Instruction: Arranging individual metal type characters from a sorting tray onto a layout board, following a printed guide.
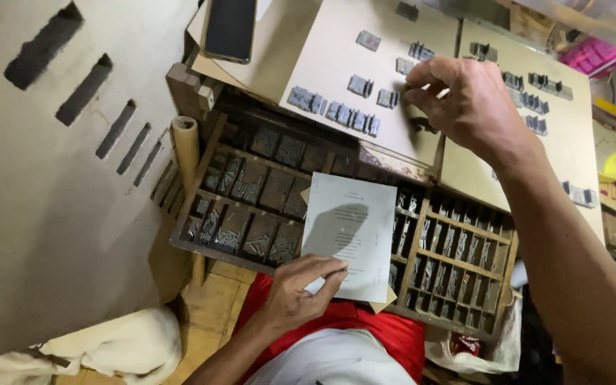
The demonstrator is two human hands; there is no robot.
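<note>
- Right hand [468, 103] is stretched up and away over the pale card sheet [336, 64], fingers pinched narrow around something small at the fingertips; a pale sliver shows there, can't tell if it's a metal type piece or a tool.
- Nearest to that pinch: a small cluster of metal type [388, 98] just left of the fingertips, and the long row of type [333, 110] further left and slightly toward the body.
- The row's long axis runs left to right, dipping a little toward the right end, so it lies roughly in line with the pinching fingertips.
- Left hand [297, 289] sits close to the body, thumb and fingers pressed flat on the lower edge of the white printed sheet [351, 232]; not gripping around it, more pinning it.
- That sheet lies on top of the wooden type case [458, 249], covering its middle compartments, long axis near-and-far.
- Right hand is clearly the nearer one to the type on the card; left hand is well apart from it, with the case in between.
- A second card sheet [572, 142] to the right carries more small groups of type.
- A dark phone [229, 28] lies at the top, cut off by the frame edge.
- Hidden: whatever sits under the right palm; type faces too small to make out; the worktop under the case is not visible.
</note>
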